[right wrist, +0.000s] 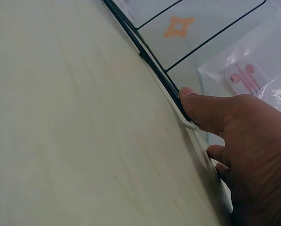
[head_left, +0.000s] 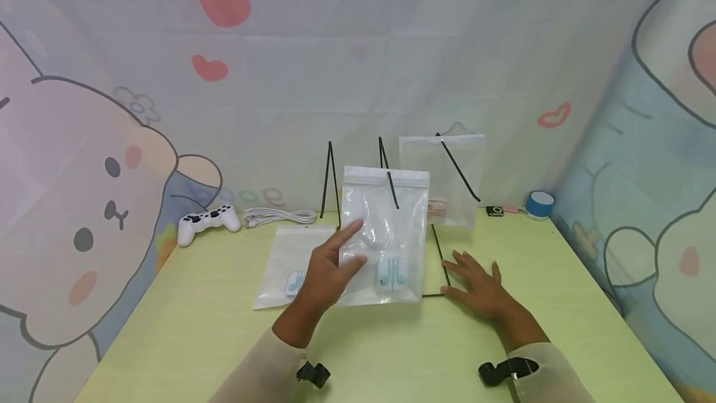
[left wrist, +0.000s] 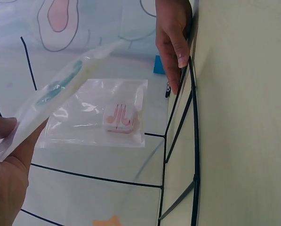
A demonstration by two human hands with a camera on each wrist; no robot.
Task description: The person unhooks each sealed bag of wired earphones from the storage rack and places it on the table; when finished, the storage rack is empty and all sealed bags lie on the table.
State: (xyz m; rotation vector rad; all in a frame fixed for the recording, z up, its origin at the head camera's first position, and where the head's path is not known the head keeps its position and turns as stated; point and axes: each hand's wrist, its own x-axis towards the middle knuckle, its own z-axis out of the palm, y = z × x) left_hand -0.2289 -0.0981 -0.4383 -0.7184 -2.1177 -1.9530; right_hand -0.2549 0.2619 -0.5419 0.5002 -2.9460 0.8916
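My left hand (head_left: 330,269) pinches the left edge of a clear zip bag (head_left: 385,229), thumb in front. Earphones in a blue-tinted case (head_left: 393,273) sit low inside it. The bag's top is on the middle hook of a black wire rack (head_left: 439,244), the hook end showing in front. My right hand (head_left: 481,288) grips the rack's front right base corner, thumb and fingers on either side; the right wrist view shows the thumb (right wrist: 201,106) on the wire. Behind, a second bag (left wrist: 79,115) with pink earphones (left wrist: 120,117) hangs on the right hook.
A third bag (head_left: 279,250) with blue earphones (head_left: 294,283) lies at the left, partly behind my left hand. Along the back are a white game controller (head_left: 208,222), a coiled white cable (head_left: 279,216), a small black player (head_left: 495,211) and a blue-and-white round container (head_left: 539,204).
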